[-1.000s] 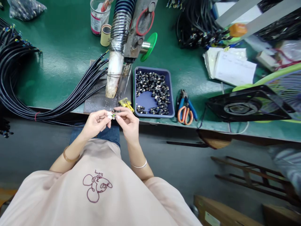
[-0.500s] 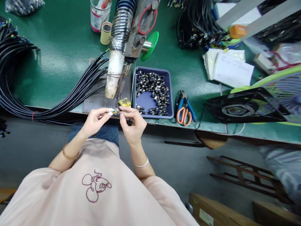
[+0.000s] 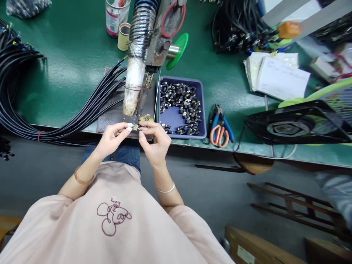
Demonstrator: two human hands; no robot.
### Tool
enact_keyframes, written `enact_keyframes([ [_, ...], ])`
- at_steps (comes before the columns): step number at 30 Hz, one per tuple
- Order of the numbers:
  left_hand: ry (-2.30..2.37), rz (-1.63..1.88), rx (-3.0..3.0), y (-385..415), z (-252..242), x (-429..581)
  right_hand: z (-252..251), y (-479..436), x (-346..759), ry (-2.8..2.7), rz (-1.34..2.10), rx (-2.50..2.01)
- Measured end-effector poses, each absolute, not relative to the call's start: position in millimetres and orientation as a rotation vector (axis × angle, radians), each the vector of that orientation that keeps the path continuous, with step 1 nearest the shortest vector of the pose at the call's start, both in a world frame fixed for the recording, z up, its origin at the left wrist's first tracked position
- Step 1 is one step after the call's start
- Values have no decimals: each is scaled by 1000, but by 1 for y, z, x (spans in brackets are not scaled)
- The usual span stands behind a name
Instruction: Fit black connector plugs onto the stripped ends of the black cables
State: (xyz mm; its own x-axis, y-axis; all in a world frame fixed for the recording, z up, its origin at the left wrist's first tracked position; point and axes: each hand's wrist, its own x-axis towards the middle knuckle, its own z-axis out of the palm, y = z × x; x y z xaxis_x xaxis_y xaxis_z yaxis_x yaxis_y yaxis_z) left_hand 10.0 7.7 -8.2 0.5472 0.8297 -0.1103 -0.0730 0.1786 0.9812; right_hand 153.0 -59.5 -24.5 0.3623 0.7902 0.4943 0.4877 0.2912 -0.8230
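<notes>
My left hand point(image 3: 111, 139) and my right hand point(image 3: 155, 143) meet at the front edge of the green bench. Both pinch the stripped end of a cable point(image 3: 133, 127), where short yellow, green and blue wire tips show between the fingertips. My left forefinger wears a white tape wrap. What the right fingers hold beyond the wire tips is too small to tell. A small yellow part point(image 3: 145, 118) lies just behind my hands on a grey metal plate point(image 3: 112, 117).
A blue tray point(image 3: 203, 110) with several small black plugs sits right of my hands. Blue-and-orange pliers point(image 3: 220, 128) lie beside it. A bundle of black cables point(image 3: 55, 121) sweeps in from the left. A soldering fixture with a ribbed hose point(image 3: 143, 36) stands behind.
My right hand shifted slightly right and turned at the wire tips. The left hand stayed almost still. The view drifted a little.
</notes>
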Motion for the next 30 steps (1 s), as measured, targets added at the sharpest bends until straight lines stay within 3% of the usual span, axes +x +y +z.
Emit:
enact_keyframes([
  [30,778,713,1152,13,-2,12,-27,-53,157,-1264,384,-1310],
])
